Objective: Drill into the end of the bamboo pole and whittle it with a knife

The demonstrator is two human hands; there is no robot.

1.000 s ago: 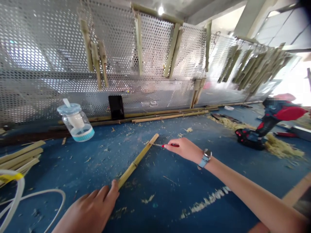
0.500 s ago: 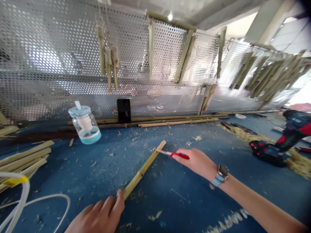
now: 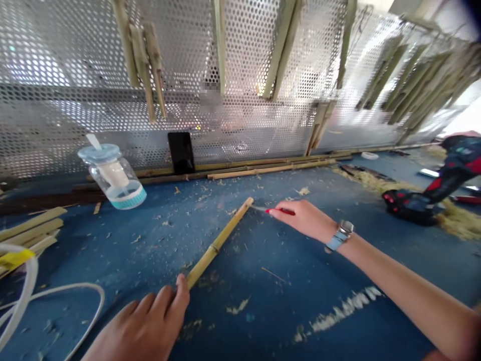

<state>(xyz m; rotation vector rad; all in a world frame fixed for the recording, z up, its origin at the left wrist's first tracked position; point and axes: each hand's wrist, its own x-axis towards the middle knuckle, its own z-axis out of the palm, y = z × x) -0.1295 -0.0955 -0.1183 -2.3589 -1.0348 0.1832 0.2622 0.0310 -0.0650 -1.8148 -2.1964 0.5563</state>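
A split bamboo strip [image 3: 213, 249] lies slanted on the blue tabletop, one node ring near its middle and a paler far end. My left hand [image 3: 146, 318] is closed on its near end, which the fingers partly hide. In my right hand [image 3: 302, 216] is a knife [image 3: 281, 211] with a red handle; its thin, blurred blade points left at the strip's far end. Whether the blade touches the bamboo I cannot tell. A watch with a light blue strap is on my right wrist.
A lidded clear jar [image 3: 116, 178] and a black phone [image 3: 181, 153] stand at the back, before a perforated metal screen [image 3: 248, 118]. Bamboo pieces [image 3: 32, 228] and a white hose [image 3: 99, 296] lie left. A cordless drill [image 3: 432, 195] stands right beside shavings [image 3: 460, 220].
The knife has shifted from the strip's upper face to just off its far end. The view has tilted down, so more tabletop shows. My left hand keeps hold of the strip.
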